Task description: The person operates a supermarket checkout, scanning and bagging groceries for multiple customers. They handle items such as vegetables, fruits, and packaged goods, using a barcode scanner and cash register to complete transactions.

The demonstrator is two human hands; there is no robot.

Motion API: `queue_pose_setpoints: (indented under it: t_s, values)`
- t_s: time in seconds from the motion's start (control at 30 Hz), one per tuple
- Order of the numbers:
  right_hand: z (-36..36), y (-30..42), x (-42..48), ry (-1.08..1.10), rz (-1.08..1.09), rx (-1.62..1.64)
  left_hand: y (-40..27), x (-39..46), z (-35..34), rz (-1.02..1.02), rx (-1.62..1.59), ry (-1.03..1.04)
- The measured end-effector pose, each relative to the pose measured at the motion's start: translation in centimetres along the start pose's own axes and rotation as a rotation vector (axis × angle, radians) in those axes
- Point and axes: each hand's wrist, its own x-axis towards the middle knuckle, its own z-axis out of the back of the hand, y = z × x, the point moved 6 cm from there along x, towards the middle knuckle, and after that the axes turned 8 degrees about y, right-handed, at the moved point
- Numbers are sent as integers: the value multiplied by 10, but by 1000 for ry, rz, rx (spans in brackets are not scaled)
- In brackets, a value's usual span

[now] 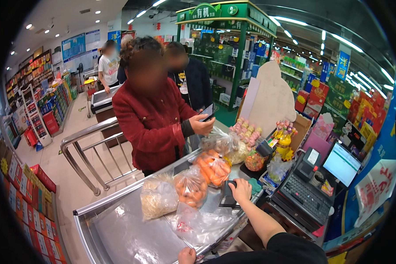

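Observation:
My right hand (241,191) reaches over the metal checkout counter and grips the top of a black box-shaped device (227,195), likely a code scanner. At the counter's near edge, my left hand (187,255) is only partly in view, its fingers curled; whether it holds anything cannot be seen. Between the hands lies an empty clear plastic bag (206,226) with red print. Beyond it stand a bag of pale noodle-like strands (159,198), a bag of round orange fruit (190,189) and a bag of carrots (213,168). Further back sits a bag of brownish produce (219,142).
Across the counter (128,231), a person in a red jacket (151,115) holds a phone (207,113). On my right are a keyboard (305,198), a monitor (342,163) and a receipt printer (308,163). Candy displays (250,132) line the far end; a steel railing (89,142) stands beyond.

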Motion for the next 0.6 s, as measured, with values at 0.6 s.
queue_pose_setpoints:
  t_s: [0.6]
  values:
    - [2, 2, -2, -35, 13, -12, -1, 0, 1, 75, -51, 45]
